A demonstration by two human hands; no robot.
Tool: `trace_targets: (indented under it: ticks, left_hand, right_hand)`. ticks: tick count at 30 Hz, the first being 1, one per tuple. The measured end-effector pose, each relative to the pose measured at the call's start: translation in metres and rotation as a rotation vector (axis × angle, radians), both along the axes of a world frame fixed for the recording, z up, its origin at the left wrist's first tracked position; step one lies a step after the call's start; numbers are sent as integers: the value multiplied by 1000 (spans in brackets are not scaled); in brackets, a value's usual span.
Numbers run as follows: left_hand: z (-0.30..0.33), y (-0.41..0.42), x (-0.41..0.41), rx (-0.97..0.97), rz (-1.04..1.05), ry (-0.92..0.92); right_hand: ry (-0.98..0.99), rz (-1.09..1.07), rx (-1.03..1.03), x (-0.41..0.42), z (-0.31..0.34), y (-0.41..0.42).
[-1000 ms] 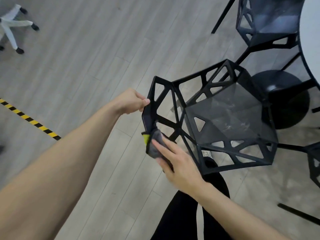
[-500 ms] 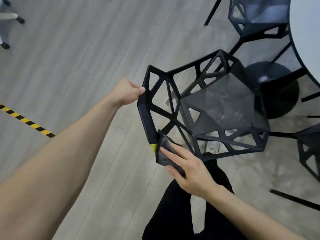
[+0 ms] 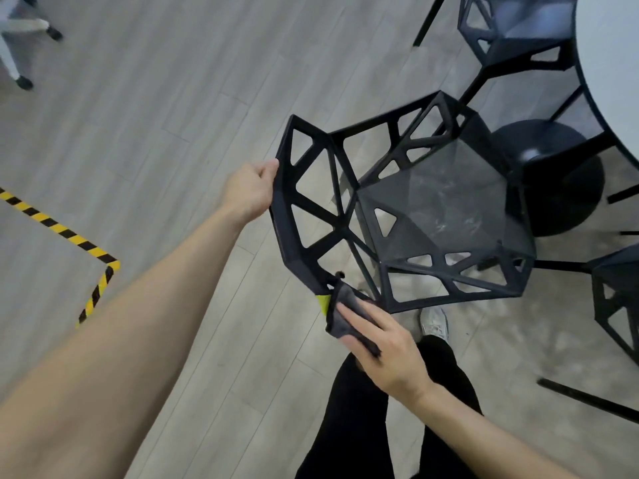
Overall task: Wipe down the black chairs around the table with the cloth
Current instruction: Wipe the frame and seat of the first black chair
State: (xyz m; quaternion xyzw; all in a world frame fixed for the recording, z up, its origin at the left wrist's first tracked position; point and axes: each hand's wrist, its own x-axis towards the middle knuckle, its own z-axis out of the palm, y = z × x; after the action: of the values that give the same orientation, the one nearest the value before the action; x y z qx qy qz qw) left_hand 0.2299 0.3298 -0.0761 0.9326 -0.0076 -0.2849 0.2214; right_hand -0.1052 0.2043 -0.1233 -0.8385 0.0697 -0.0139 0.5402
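Three black chairs [image 3: 415, 209], one cloth [image 3: 349, 316], one table [image 3: 612, 63].

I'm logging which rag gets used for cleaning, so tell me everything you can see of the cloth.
The cloth is small, dark grey and soft-looking, with a bright yellow-green patch at its left edge. It is bunched and folded over the lower corner of the black chair, against the backrest rim. The right hand presses it there with fingers laid over it; much of it is hidden beneath them. The left hand grips the backrest higher up, not touching the cloth.
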Motion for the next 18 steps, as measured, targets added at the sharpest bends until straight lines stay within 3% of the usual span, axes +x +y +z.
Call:
trace_targets:
  ticks: [4, 8, 11, 13, 16, 18]
  left_hand:
    - [-9, 11, -77, -199, 372, 230]
    - [-19, 16, -126, -475, 723, 221]
    - [-25, 9, -144, -565, 867, 131]
    - [-25, -6, -160, -512, 936, 18]
    - [-28, -30, -175, -481, 1016, -167]
    - [-36, -34, -176, -526, 1052, -241]
  right_hand:
    - [60, -56, 108, 66, 4, 18]
    - [72, 87, 172, 76, -6, 15]
    - [131, 109, 147, 14, -31, -12]
    - [232, -4, 152, 3, -37, -34]
    - [272, -190, 183, 49, -32, -43]
    - [176, -82, 180, 87, -20, -28]
